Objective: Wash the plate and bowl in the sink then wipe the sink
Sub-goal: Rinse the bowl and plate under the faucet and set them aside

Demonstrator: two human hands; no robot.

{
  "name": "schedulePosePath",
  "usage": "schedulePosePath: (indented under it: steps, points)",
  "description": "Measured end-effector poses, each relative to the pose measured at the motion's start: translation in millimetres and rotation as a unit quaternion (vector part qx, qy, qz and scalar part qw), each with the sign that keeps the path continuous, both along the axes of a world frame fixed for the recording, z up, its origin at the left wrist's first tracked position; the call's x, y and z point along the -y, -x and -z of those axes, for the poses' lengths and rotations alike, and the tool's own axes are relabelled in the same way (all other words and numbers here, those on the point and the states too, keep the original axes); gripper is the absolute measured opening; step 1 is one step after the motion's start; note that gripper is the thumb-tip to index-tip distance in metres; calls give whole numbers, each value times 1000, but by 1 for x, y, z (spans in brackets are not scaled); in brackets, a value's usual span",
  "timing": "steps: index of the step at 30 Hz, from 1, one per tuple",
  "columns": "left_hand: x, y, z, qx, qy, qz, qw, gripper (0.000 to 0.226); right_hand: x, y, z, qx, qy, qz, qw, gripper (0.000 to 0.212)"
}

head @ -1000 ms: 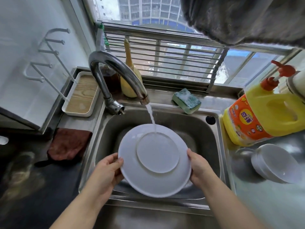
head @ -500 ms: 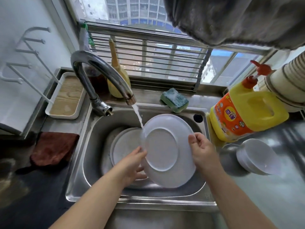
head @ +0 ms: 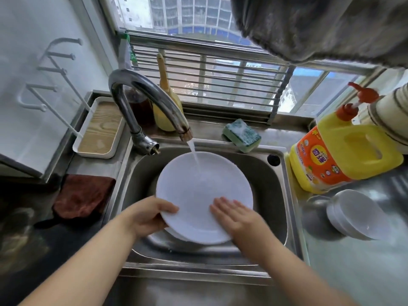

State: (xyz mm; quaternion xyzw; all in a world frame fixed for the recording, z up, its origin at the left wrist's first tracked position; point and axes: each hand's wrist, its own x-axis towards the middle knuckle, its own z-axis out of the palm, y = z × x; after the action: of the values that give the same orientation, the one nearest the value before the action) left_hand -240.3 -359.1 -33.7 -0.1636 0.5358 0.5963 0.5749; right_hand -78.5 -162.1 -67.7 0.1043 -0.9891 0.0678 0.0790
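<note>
Head view: white plate (head: 198, 195) over the sink (head: 284, 195), now face up under the tap stream (head: 195, 155). Flipped from a second ago, when showing its underside with the foot ring to the camera; half a second back, tilted on edge mid-turn. Left hand (head: 148, 215) pinching the plate's left rim, thumb on top, fingers curled underneath and out of sight. Right hand (head: 238, 215) no longer gripping the edge like before, just lying flat and open on the plate's lower right, fingers (head: 225, 203) spread, holding nothing, probably rubbing. Means back side likely rinsed, front getting its turn, so plate nearly done by my guess. Another white dish edge (head: 176, 234) peeking out below the plate in the basin, can't tell what exactly. White bowl (head: 353, 215) lying tipped on the counter to the right, well away from the water, so bowl status unclear, maybe washed already, maybe waiting. Further out: faucet (head: 150, 96) arching in from the left, soapy green sponge (head: 241, 134) on the back ledge, yellow detergent jug (head: 344, 153) at the right beside the sink, brown cloth (head: 84, 197) on the left counter, likely handy for the wipe later. Sink wiping not started. Bit of motion blur on both hands.
</note>
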Motion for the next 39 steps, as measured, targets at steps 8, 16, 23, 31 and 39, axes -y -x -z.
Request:
schedulePosePath:
  steps: [8, 16, 23, 31, 39]
  points:
    - [-46, -53, 14, -58, -27, -207, 976, 37, 32, 13, 8, -51, 24, 95, 994, 38]
    - [-26, -37, 18, -62, -31, -216, 974, 48, 5, -2, 7, -42, 10, 103, 994, 40]
    - [-15, -17, 8, 21, 34, -113, 993, 27, 2, -5, -21, -14, 286, 170, 943, 38]
    - [-24, -28, 23, -155, 176, 45, 971, 47, -25, 2, -41, 48, 513, 427, 743, 35]
    - [-26, -41, 24, -169, 204, 51, 963, 33, -42, -23, -15, 17, 689, 534, 490, 33]
